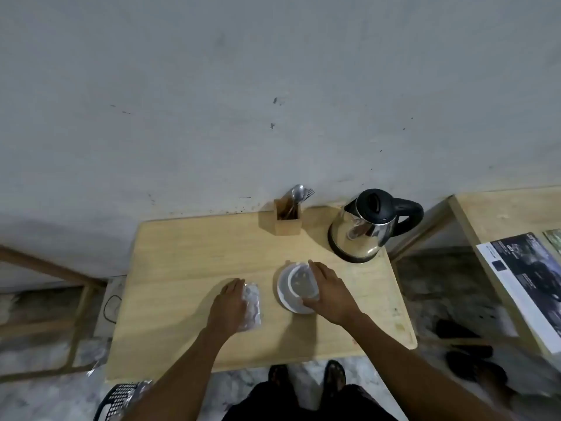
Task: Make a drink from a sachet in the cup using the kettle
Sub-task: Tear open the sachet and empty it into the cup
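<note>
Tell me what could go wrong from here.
The cup stands on a loose saucer, so the right hand wrapped round its side could slide or tip it. The left hand lies flat on the sachet; tearing it one-handed may spill powder. The kettle sits near the table corner.
</note>
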